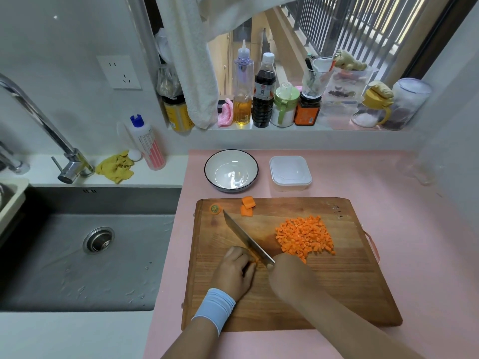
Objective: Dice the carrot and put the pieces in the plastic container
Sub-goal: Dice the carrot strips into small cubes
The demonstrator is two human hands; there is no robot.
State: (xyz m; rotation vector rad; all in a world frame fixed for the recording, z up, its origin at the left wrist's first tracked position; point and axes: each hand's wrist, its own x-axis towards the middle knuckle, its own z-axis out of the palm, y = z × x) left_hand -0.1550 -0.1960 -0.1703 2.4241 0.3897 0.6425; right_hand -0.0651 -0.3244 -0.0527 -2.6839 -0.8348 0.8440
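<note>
On the wooden cutting board [337, 294] lies a heap of diced carrot [305, 237] at the centre right. My left hand [234, 273] curls its fingers over a small carrot piece [255, 259], mostly hidden, beside the knife blade. My right hand [290, 274] grips the handle of the knife [246, 238], whose blade points toward the far left. Two carrot chunks [247, 206] and a carrot top [215, 209] lie at the board's far left edge. The white plastic container [290, 174] stands beyond the board, holding nothing.
A white bowl [231, 170] with a dark rim sits left of the container. The sink [85, 250] with its tap [51, 136] lies to the left. Bottles and jars [261, 94] line the window sill. A pink mat [414, 203] covers the counter.
</note>
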